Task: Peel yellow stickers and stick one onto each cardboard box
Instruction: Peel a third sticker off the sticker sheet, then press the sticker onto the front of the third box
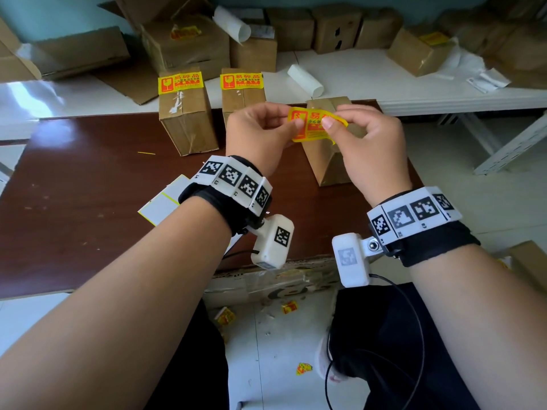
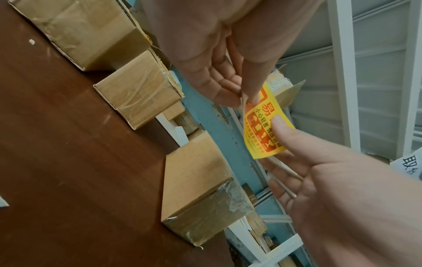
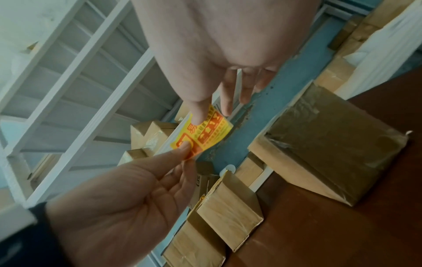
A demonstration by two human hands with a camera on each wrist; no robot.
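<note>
A yellow sticker with red print is held up between both hands above the brown table. My left hand pinches its left end, and my right hand pinches its middle. In the left wrist view the sticker shows a pale backing edge parting at the left hand's pinch. The right wrist view shows the sticker from below. Two upright cardboard boxes carry yellow stickers on top. A third box stands bare under the hands.
A white backing sheet with yellow edges lies on the table near my left wrist. Several more boxes and white paper rolls crowd the white shelf behind. Sticker scraps lie on the floor by my legs.
</note>
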